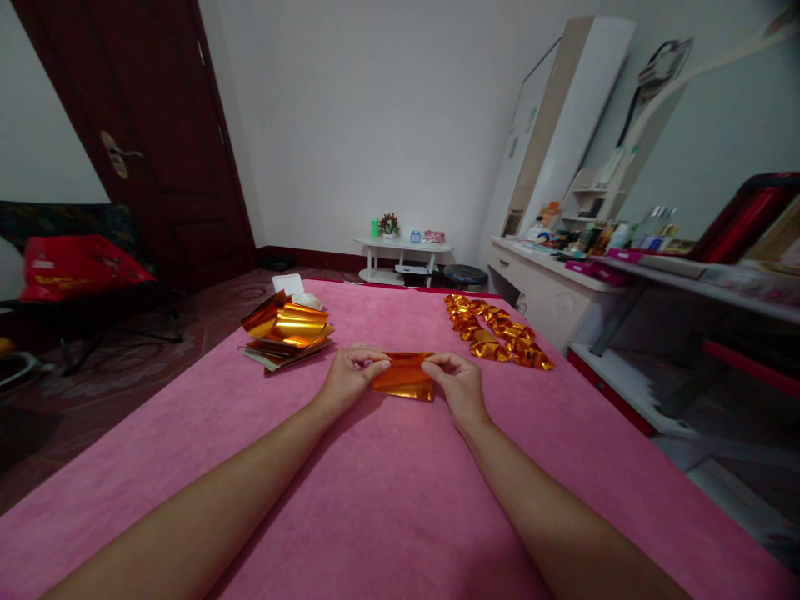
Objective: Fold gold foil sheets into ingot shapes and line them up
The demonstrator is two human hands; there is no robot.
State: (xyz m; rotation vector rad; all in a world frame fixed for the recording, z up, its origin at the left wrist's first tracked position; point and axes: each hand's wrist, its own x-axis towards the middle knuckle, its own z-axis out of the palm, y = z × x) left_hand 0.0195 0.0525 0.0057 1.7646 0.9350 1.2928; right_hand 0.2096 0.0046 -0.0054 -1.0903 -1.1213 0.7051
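A sheet of shiny gold foil paper (405,379) is stretched between my two hands, just above the pink cloth (387,483). My left hand (355,373) pinches its upper left corner between thumb and fingers. At the upper right corner, my right hand (459,382) grips it the same way. To the left lies a loose stack of gold foil sheets (293,325), some curling upward. On the right, folded gold foil pieces (491,346) are laid out in rows.
A white object (287,285) sits behind the foil stack. Beyond the cloth's far edge stands a low white table (403,246) with small items. A dresser (550,279) crowded with bottles is at the right. A red bag (81,267) rests on a chair at the left.
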